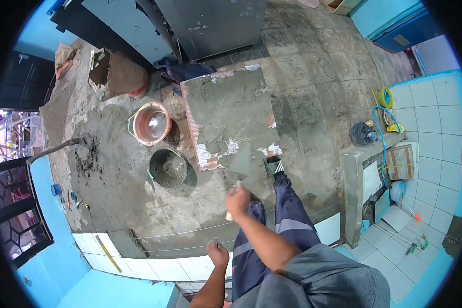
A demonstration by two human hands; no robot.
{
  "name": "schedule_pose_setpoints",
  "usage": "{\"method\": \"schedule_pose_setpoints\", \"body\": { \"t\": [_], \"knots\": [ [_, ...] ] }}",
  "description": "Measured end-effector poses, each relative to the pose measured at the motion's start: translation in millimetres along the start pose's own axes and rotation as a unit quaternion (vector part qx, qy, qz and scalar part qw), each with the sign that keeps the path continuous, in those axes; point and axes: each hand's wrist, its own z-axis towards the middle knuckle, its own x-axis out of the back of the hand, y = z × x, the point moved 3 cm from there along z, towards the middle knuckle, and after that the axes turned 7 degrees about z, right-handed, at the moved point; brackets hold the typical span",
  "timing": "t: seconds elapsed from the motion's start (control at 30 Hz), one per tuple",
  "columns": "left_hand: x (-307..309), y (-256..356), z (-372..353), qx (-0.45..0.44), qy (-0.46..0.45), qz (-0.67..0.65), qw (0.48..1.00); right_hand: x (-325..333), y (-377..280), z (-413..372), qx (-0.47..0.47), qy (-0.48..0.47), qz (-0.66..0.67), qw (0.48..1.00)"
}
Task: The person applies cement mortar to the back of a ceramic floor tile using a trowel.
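My right hand (237,199) is wrapped around the handle of a trowel (241,163), whose blade looks blurred and points away from me. That blade is over the near edge of a board (231,118) spread with wet grey mortar; white and reddish patches show along the board's edges. Lower in the view, my left hand (218,252) hangs with its fingers curled in, and I see nothing in it. Left of the board stand a dark bucket (168,168) with grey mix inside and an orange bucket (152,123) holding cloudy liquid.
An open, torn sack (115,74) stands at the back left. Small tools lie by the left wall near a blue cup (56,190). White tiles (164,269) line the near edge below a stretched string. At right are a low cement ledge (351,200) and a cardboard box (400,161).
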Motion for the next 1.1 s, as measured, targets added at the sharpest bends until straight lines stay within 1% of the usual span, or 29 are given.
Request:
{"method": "schedule_pose_setpoints", "body": {
  "t": [0.1,0.17,0.2,0.3,0.33,0.37,0.4,0.47,0.53,0.6,0.67,0.73,0.8,0.83,0.9,1.0,1.1],
  "knots": [
    [1,-6,-7,0.025,-0.018,0.006,1.0,-23,-32,-10,0.03,-0.049,0.009,0.998],
    [-4,-10,-7,0.025,-0.013,0.012,1.0,-25,-48,-6,0.054,-0.037,0.026,0.997],
    [-7,-11,-7,0.019,-0.01,0.009,1.0,-20,-53,-4,0.051,-0.068,0.032,0.996],
    [-11,-12,-7,0.003,0.007,0.0,1.0,8,-70,0,0.058,-0.091,0.031,0.994],
    [-12,-12,-8,-0.005,0.011,-0.002,1.0,12,-56,10,0.112,-0.055,0.03,0.992],
    [-11,-12,-9,-0.014,0.014,-0.004,1.0,21,-48,20,0.145,-0.05,0.006,0.988],
    [-11,-12,-8,-0.001,0.007,-0.008,1.0,33,-40,32,0.178,-0.043,-0.017,0.983],
    [-11,-8,-6,0.019,-0.013,-0.018,1.0,55,-18,55,0.206,-0.069,-0.137,0.966],
    [-11,-10,-7,0.008,-0.003,-0.019,1.0,83,3,77,0.262,-0.109,-0.194,0.939],
    [-13,-13,-3,0.015,0.004,-0.02,1.0,115,14,97,0.325,-0.085,-0.177,0.925],
    [-11,-14,-7,0.04,0.001,-0.019,0.999,147,17,129,0.3,-0.057,-0.195,0.932],
    [-16,-23,-13,0.045,0.005,-0.022,0.999,176,14,167,0.298,0.008,-0.2,0.933],
    [-19,-26,-17,0.05,0.012,-0.026,0.998,200,0,201,0.321,0.014,-0.217,0.922],
    [-19,-25,-20,0.055,0.015,-0.02,0.998,207,-6,219,0.353,0.015,-0.218,0.91],
    [-23,-23,-26,0.065,0.021,-0.006,0.998,211,-20,251,0.416,0.016,-0.219,0.882],
    [-28,-17,-34,0.058,0.032,0.011,0.998,202,-55,278,0.475,-0.069,-0.213,0.851],
    [-40,14,-40,0.07,0.042,0.023,0.996,176,-66,305,0.504,-0.105,-0.209,0.831]
  ]
}}
